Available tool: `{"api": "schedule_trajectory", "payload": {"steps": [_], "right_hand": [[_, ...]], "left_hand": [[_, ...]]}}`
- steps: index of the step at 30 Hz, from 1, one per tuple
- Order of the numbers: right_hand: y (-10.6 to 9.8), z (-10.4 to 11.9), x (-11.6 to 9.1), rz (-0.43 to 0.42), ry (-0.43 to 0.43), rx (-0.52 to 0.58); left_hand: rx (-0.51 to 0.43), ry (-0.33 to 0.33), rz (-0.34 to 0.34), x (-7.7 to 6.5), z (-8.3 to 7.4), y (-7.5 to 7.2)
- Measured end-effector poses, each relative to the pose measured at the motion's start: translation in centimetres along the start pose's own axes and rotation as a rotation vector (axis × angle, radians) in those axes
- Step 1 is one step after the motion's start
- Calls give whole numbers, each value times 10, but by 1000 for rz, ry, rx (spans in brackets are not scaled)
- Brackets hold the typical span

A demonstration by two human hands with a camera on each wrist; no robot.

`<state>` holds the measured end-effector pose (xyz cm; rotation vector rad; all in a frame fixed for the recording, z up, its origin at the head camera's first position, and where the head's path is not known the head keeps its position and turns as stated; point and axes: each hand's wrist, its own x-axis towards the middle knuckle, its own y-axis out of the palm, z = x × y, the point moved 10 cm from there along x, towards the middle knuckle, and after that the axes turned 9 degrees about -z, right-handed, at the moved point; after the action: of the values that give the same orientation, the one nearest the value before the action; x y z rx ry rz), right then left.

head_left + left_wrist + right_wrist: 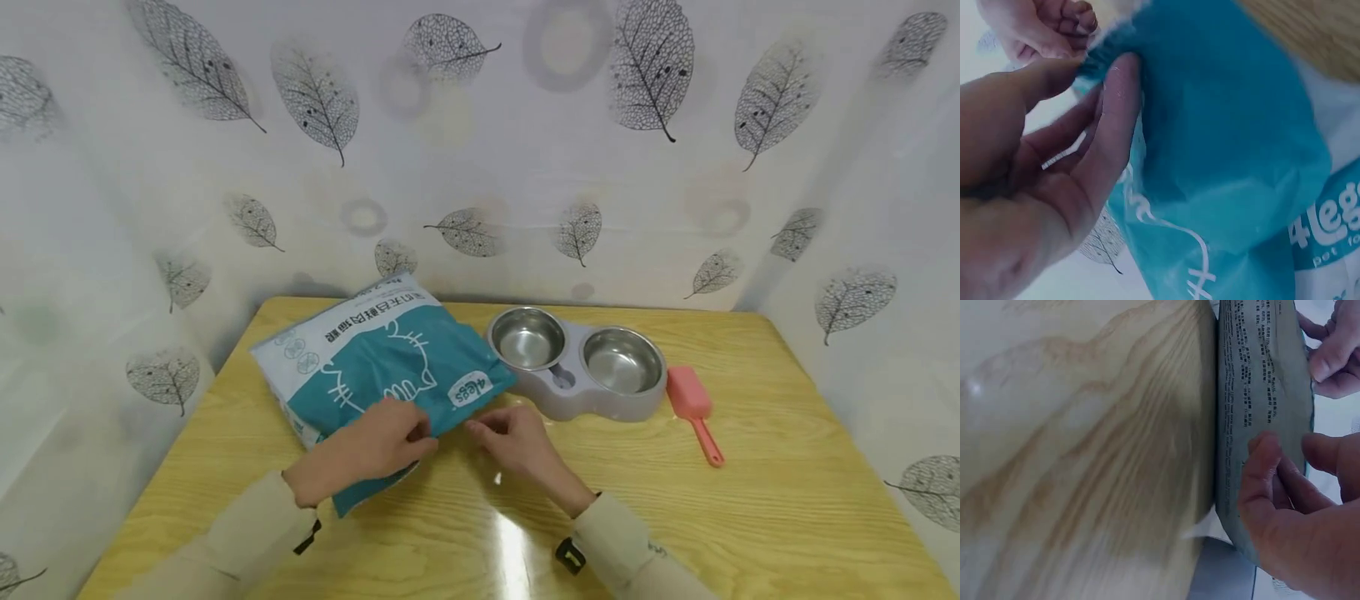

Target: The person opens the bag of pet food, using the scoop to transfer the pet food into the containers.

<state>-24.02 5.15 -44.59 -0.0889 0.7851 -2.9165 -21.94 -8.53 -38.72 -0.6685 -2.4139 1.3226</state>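
A teal and white pet food bag (405, 358), marked with a cat outline and a "4legs" label, lies slanted on the left half of the table. My left hand (378, 442) pinches its near edge; thumb and forefinger meet around the teal film in the left wrist view. Close by, my right hand (517, 442) is at the bag's right front edge, fingers loosely bent and thumb apart from them. In the right wrist view, its fingers (1263, 465) overlap the bag's printed side (1260, 394), with the thumb at the edge.
A grey double bowl stand (573, 400) with two steel bowls (624, 362) stands right of the bag. To its right lies a pink scoop (690, 400), handle toward the front. Behind the wooden table (750, 517) hangs a leaf-patterned curtain (517, 150).
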Motion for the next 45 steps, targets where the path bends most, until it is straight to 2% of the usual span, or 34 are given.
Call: {"api": "schedule_trajectory", "payload": {"steps": [4, 7, 11, 15, 19, 21, 24, 28, 32, 35, 40, 45], "right_hand": [[3, -4, 2, -2, 47, 64], [8, -6, 4, 17, 75, 109], [16, -8, 5, 62, 82, 133], [21, -8, 4, 93, 86, 144], [22, -11, 4, 85, 110, 141], [23, -12, 6, 75, 136, 161], [26, -13, 8, 71, 178, 220], [29, -14, 10, 77, 238, 297], [29, -18, 10, 74, 276, 338], [29, -20, 10, 72, 288, 351], [30, -17, 7, 76, 276, 347], [28, -14, 5, 72, 273, 351]], "left_hand": [[-46, 47, 46, 8, 3, 1], [-42, 93, 46, 13, 2, 3], [-28, 124, 46, 17, 1, 9], [-33, 95, 55, 19, 5, 13], [-35, 49, 39, 18, 7, 14], [-5, 31, 12, 18, 7, 13], [102, 31, -28, 17, 4, 10], [257, 82, -72, 18, -7, 9], [320, 121, -105, 22, -16, 11], [312, 94, -97, 26, -14, 13], [227, 8, -49, 28, -5, 14], [179, -42, -28, 29, -1, 16]]}}
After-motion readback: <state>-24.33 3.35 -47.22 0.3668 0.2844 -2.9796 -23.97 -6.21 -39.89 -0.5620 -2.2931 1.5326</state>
